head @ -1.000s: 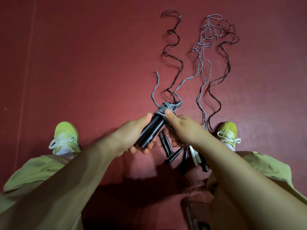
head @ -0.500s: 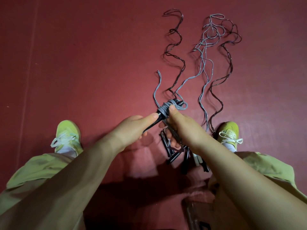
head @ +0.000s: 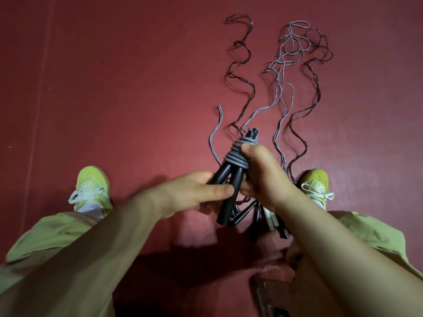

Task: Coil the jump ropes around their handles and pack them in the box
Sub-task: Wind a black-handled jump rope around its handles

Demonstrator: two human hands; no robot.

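I hold a pair of black handles upright above the red floor. My left hand grips their lower part, thumb across the front. Grey rope is coiled in several turns round their upper part, and my right hand pinches those coils with the thumb on top. The loose grey tail trails to the left. More grey rope and dark rope lie wavy on the floor beyond. Other black and white handles lie under my right wrist.
My two yellow-green shoes stand on the red floor on either side of the ropes. A clear box edge shows dimly at the bottom, between my legs. Floor to the left holds nothing else.
The handles have swung from slanting to nearly upright, tips pointing away. My left hand slid down to their lower end. My right thumb stays on the grey coils.
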